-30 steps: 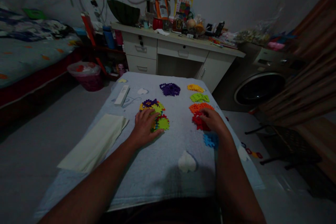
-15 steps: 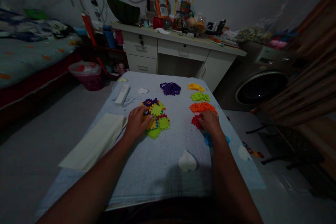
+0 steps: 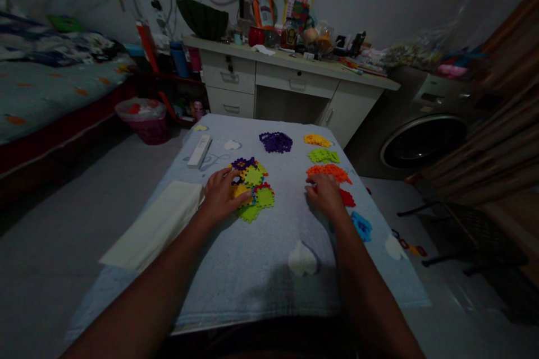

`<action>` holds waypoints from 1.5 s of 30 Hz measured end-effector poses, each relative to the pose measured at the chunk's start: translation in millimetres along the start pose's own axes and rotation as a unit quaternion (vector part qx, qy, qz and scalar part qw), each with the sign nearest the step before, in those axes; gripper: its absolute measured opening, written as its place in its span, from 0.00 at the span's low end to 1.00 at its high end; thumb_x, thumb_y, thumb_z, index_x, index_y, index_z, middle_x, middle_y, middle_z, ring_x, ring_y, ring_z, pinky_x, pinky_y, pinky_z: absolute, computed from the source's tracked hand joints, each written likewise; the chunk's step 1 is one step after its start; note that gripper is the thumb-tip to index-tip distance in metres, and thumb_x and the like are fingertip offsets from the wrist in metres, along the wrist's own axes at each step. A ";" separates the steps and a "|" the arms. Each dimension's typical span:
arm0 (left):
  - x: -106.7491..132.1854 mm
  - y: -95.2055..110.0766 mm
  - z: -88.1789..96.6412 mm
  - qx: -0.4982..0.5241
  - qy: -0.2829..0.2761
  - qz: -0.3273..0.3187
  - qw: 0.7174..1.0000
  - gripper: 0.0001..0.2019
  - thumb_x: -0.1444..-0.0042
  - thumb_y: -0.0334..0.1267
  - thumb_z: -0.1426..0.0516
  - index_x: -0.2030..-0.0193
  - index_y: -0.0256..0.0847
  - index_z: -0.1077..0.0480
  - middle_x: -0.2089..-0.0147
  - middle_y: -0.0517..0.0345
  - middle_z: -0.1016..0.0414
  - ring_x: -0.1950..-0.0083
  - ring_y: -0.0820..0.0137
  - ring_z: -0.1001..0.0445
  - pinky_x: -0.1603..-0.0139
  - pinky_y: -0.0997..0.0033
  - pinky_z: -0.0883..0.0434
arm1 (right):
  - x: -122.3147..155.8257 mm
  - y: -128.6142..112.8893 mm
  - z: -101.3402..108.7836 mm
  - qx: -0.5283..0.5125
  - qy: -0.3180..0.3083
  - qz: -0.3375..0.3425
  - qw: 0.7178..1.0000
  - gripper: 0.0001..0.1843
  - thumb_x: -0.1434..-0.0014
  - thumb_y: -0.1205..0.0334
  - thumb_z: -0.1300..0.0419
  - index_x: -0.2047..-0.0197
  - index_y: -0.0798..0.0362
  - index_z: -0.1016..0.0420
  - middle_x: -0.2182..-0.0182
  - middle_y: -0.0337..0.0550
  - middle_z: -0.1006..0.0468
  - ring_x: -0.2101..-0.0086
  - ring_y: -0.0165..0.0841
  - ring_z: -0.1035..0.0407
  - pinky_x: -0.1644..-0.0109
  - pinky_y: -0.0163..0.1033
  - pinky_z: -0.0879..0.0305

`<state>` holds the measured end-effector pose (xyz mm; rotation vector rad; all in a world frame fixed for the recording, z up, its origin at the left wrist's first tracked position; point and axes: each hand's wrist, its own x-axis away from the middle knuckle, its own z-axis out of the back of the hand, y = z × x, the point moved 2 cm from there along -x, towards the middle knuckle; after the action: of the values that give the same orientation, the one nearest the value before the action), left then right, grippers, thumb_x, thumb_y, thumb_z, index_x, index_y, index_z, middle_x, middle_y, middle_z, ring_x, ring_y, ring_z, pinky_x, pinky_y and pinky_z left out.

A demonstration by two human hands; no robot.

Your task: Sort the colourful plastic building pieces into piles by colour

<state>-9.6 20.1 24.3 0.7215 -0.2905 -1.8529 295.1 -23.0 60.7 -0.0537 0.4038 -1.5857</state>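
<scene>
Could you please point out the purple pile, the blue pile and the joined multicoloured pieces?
purple pile (image 3: 275, 142), head view, its middle.
blue pile (image 3: 362, 226), head view, its middle.
joined multicoloured pieces (image 3: 264, 197), head view, green lower part.

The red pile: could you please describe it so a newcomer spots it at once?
On the cloth-covered table, look down the right side. The red pile lies beside the right hand, between the orange pile and the blue pile; it is the only red one.

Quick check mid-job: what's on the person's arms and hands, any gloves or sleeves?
Both are bare: left hand and right hand wear no gloves, and the forearms show no sleeves. No watch, band or ring is visible, though the light is dim.
</scene>
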 end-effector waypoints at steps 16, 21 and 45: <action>13.9 -2.8 -9.8 -0.074 -0.123 -0.024 0.989 0.59 0.67 0.64 0.32 0.29 0.47 0.49 0.27 0.37 0.51 0.28 0.36 0.53 0.33 0.34 0.51 | 15.3 -74.3 -46.3 -0.090 -0.081 0.198 0.973 0.28 0.41 0.55 0.36 0.40 0.52 0.31 0.46 0.51 0.28 0.47 0.45 0.40 0.44 0.50 0.43; 14.4 0.8 -14.9 -0.063 -0.107 -0.048 0.991 0.56 0.65 0.64 0.33 0.30 0.47 0.47 0.28 0.38 0.51 0.28 0.39 0.51 0.33 0.39 0.48 | 15.3 -70.4 -43.4 -0.117 -0.057 0.184 0.974 0.20 0.38 0.53 0.38 0.45 0.51 0.27 0.50 0.49 0.25 0.49 0.43 0.38 0.44 0.48 0.43; 9.4 16.2 -27.6 -0.063 -0.078 -0.076 0.992 0.54 0.66 0.67 0.33 0.32 0.47 0.42 0.27 0.39 0.50 0.29 0.38 0.52 0.33 0.36 0.50 | -98.9 35.0 -2.6 -0.222 0.064 -0.099 0.968 0.16 0.47 0.63 0.44 0.55 0.56 0.24 0.75 0.35 0.28 0.73 0.30 0.33 0.66 0.34 0.38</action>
<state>17.1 9.0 7.8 0.5254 -0.2205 -2.0564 334.3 73.9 69.2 -0.3453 0.8740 -1.6721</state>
